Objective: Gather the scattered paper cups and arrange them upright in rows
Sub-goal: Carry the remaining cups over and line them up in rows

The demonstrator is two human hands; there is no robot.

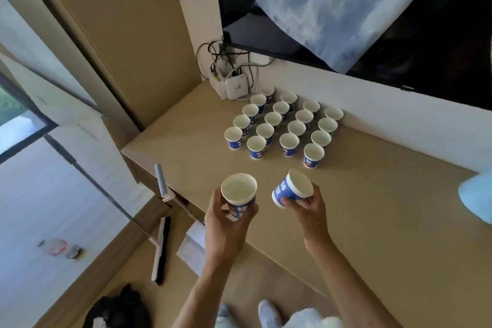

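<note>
Two paper cups are held above the counter (372,208) in the head view, one in each hand. My left hand (226,221) has its fingers curled round the lower wall of an upright cup (238,189), mouth facing up. Just right of it, my right hand (306,204) grips a tilted cup (292,189) from beneath, mouth tipped away from me. Beyond both hands, the arranged cups (273,118) stand upright on the counter in four rows.

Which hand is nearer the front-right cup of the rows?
Right. The right hand is just in front of that cup; the left hand is in front and well to its left.
</note>
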